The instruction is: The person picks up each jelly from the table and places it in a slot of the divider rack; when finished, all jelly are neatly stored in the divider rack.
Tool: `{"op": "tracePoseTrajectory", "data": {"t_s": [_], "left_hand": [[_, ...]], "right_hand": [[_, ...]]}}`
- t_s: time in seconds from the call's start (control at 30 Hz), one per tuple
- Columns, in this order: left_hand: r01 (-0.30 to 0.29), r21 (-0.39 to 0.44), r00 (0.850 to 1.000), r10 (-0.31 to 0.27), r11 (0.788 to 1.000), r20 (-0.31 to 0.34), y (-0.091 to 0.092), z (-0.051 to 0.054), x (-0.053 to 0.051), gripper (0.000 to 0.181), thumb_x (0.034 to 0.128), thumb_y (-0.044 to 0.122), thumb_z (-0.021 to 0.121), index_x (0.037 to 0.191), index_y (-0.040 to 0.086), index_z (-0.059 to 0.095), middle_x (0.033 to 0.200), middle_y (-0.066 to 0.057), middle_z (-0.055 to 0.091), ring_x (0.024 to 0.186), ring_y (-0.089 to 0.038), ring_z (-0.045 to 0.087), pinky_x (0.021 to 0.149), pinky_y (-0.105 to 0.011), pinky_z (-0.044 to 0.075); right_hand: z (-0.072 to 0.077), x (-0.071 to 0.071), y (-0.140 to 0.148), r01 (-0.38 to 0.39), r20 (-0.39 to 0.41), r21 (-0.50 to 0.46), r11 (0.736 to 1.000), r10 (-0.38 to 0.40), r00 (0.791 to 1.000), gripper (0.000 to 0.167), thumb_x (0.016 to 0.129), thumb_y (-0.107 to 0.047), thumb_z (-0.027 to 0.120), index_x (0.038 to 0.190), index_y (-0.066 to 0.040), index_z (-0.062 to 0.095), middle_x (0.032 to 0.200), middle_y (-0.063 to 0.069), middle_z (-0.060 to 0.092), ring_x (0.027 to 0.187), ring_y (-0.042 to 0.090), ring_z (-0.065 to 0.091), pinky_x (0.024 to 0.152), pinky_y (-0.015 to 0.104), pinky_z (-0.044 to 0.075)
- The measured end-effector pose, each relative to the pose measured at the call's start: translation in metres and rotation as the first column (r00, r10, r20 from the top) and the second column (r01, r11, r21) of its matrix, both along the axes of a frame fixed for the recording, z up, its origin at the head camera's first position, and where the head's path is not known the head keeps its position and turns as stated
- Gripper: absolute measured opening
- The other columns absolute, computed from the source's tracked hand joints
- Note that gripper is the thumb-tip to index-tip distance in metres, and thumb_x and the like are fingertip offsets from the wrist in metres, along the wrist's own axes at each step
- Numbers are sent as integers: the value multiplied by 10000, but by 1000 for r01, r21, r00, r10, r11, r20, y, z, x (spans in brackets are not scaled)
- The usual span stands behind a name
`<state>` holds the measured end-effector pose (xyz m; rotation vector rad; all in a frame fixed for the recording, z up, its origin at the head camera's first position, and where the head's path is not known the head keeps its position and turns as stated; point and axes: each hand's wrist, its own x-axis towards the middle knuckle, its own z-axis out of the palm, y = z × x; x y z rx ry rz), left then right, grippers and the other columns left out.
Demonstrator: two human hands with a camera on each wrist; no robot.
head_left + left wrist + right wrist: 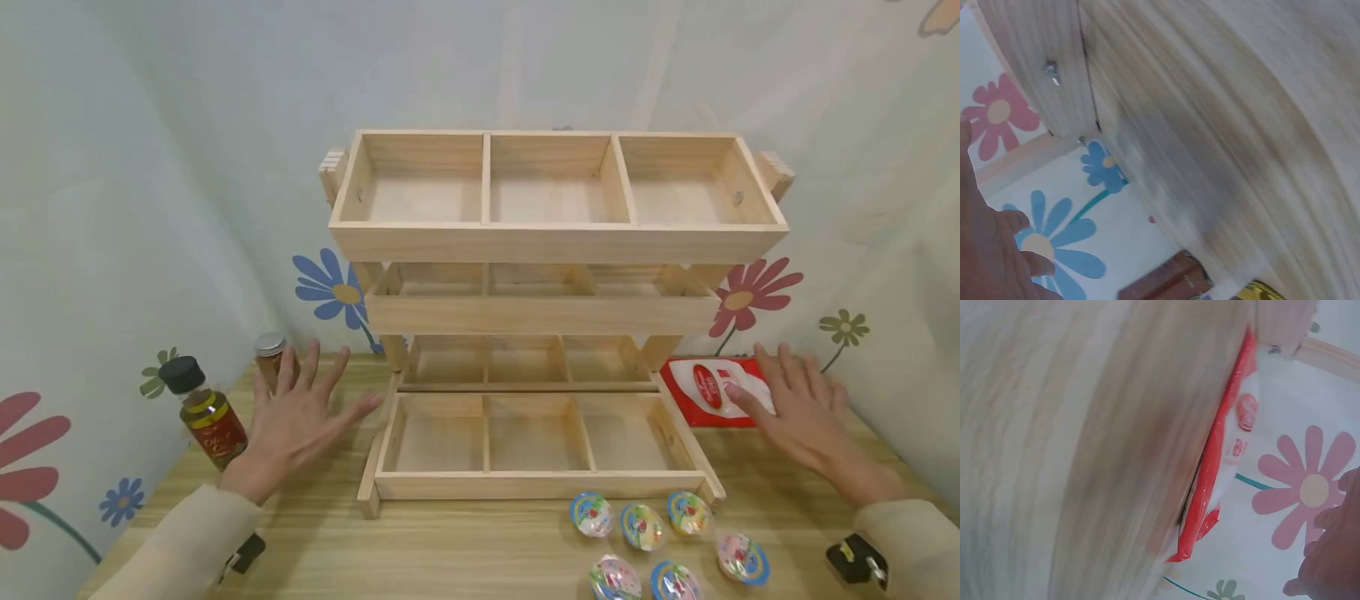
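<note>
My left hand (296,421) hovers with fingers spread, left of a tiered wooden rack (555,245). Beside it stand a dark-capped bottle (216,429) with a red label and a small silver-lidded jar (270,344), which the fingers partly cover. On the other side, my right hand (806,421) has its fingers extended over the table, next to a red and white packet (678,404). In the right wrist view the packet (1210,462) lies flat, apart from the hand (1332,550). Neither hand holds anything. Every rack tier is split into three bare compartments.
Several small lidded cups (641,527) lie on the wooden table (450,550) in front of the rack's right half. A flower-printed curtain (187,125) hangs behind the rack and along both sides.
</note>
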<state>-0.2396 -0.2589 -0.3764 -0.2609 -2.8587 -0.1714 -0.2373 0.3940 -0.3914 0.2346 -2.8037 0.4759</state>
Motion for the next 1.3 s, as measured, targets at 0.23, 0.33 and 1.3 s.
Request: {"op": "tracePoseTrajectory", "data": {"t_s": [0.23, 0.33, 1.3], "left_hand": [[22, 12, 1000, -22, 1000, 3, 18, 12, 11, 969, 977, 822, 410, 1714, 227, 205, 1740, -236, 71, 1561, -548, 12, 1145, -818, -24], [40, 33, 999, -40, 999, -8, 29, 17, 15, 965, 971, 825, 426, 1709, 232, 237, 1742, -223, 103, 1569, -528, 34, 1156, -805, -22], [403, 385, 915, -368, 830, -166, 133, 35, 59, 1054, 860, 588, 834, 1676, 148, 333, 1723, -123, 269, 1555, -382, 291, 1192, -666, 277]], "right_hand": [[9, -1, -3, -11, -13, -136, 991, 10, 1000, 806, 1103, -437, 426, 1660, 45, 96, 1655, 426, 65, 1444, 692, 69, 1105, 850, -12], [14, 1, -7, -56, -23, -235, 970, 52, 998, 766, 1117, -380, 421, 1659, 53, 97, 1638, 439, 121, 1427, 691, 132, 1095, 865, 59], [0, 7, -17, -270, -8, -897, 351, 597, 802, 467, 1141, -28, 396, 1560, -171, 543, 1436, -27, 664, 1278, 114, 646, 1003, 258, 535]]}}
